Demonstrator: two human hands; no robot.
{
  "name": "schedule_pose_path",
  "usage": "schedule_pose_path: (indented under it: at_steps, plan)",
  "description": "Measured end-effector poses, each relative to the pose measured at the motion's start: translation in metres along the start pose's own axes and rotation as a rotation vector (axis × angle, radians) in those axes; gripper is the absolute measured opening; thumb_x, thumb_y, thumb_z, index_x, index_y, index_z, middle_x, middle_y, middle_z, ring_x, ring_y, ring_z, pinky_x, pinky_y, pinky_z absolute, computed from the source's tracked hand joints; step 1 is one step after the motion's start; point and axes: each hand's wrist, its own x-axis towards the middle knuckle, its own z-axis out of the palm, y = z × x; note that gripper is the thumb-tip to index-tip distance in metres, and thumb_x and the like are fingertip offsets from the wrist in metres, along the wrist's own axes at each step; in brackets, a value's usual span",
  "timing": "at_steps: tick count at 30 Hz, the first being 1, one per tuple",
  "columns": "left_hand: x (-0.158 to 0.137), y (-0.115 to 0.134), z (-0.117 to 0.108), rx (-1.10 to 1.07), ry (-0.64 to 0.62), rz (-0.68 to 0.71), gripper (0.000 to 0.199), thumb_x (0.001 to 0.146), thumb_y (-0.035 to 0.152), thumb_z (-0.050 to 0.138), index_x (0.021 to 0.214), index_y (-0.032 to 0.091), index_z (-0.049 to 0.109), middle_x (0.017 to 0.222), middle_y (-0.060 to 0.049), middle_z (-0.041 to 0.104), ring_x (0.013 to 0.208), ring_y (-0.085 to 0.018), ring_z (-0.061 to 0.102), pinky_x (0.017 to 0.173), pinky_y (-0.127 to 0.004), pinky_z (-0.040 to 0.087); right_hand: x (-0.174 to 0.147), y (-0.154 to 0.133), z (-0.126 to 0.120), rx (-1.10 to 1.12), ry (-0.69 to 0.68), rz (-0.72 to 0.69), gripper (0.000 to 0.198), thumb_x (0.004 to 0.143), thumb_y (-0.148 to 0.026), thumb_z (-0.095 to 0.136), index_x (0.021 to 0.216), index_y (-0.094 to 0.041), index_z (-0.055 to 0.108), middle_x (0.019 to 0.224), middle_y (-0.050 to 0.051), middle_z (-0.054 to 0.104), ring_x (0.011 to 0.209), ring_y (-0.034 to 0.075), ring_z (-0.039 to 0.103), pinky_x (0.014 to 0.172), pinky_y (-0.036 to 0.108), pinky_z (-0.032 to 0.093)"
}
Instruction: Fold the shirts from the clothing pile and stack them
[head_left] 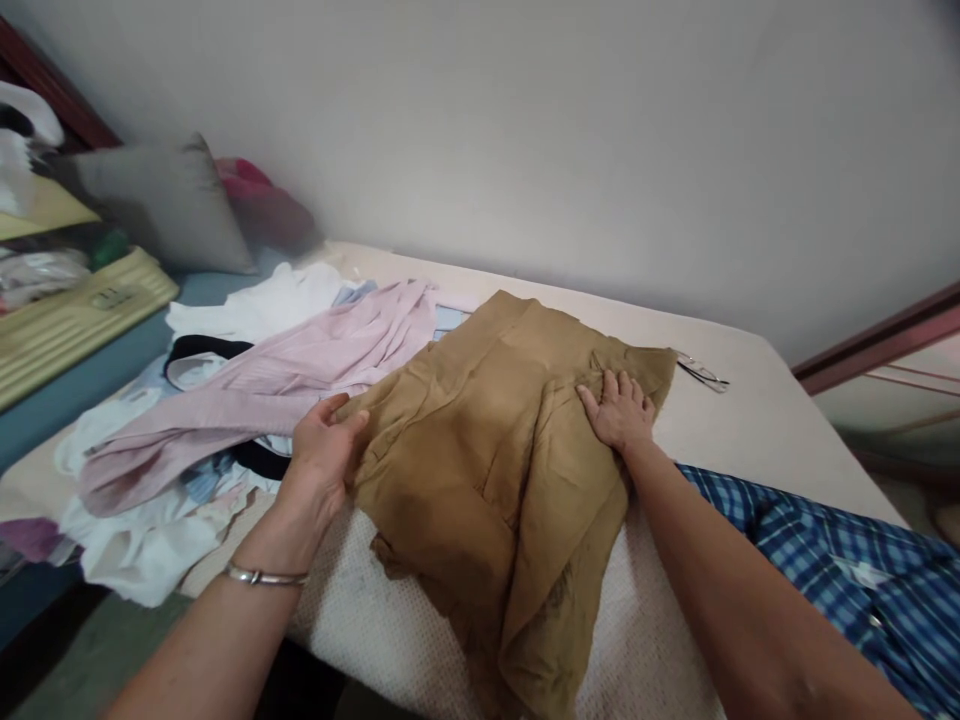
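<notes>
A brown cloth garment (480, 430) lies spread and creased over the middle of the table, its lower end hanging towards me. Its exact kind is hard to make out. My left hand (324, 450), with a metal bangle on the wrist, grips the garment's left edge between thumb and fingers. On the upper right part of the cloth my right hand (621, 408) rests flat with its fingers spread. Close to the left hand is a heap of clothes with a pink striped garment (300, 360) on top.
Eyeglasses (703, 374) lie on the cream-covered table (765, 420) at the right. A blue checked shirt (840, 560) is at the right edge. Behind the clothes heap stand a grey cushion (172, 205) and a yellow plastic basket (97, 300). A plain wall (570, 130) borders the far side.
</notes>
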Motion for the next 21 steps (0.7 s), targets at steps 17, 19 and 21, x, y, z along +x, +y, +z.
schedule_pose_path:
  at_steps: [17, 19, 21]
  plan:
    - [-0.075, -0.089, 0.042, 0.926, -1.004, 1.082, 0.018, 0.081, 0.015, 0.061, 0.097, 0.02, 0.067, 0.085, -0.007, 0.073, 0.083, -0.023, 0.07, 0.076, -0.032, 0.057, 0.149, -0.239, -0.043, 0.361, -0.142, 0.015, 0.075, 0.083, -0.063, 0.062, 0.131, -0.006, 0.06, 0.126, 0.028, 0.066, 0.116, 0.04, 0.063, 0.093, 0.048, 0.051]
    - [-0.07, -0.091, 0.038, 0.959, -0.997, 1.059, 0.025, 0.083, 0.015, 0.059, 0.106, 0.02, 0.066, 0.093, -0.008, 0.074, 0.086, -0.023, 0.07, 0.076, -0.032, 0.057, 0.15, -0.244, -0.027, 0.367, -0.127, 0.114, 0.089, 0.077, -0.065, 0.068, 0.139, -0.003, 0.053, 0.13, 0.031, 0.062, 0.118, 0.042, 0.061, 0.095, 0.05, 0.05]
    - [-0.067, -0.09, 0.032, 0.962, -0.96, 1.033, 0.037, 0.084, 0.013, 0.057, 0.119, 0.021, 0.064, 0.103, -0.01, 0.074, 0.089, -0.024, 0.071, 0.077, -0.032, 0.058, 0.151, -0.233, -0.016, 0.366, -0.029, 0.178, 0.086, 0.082, -0.062, 0.065, 0.143, -0.004, 0.048, 0.131, 0.031, 0.06, 0.119, 0.042, 0.06, 0.097, 0.05, 0.048]
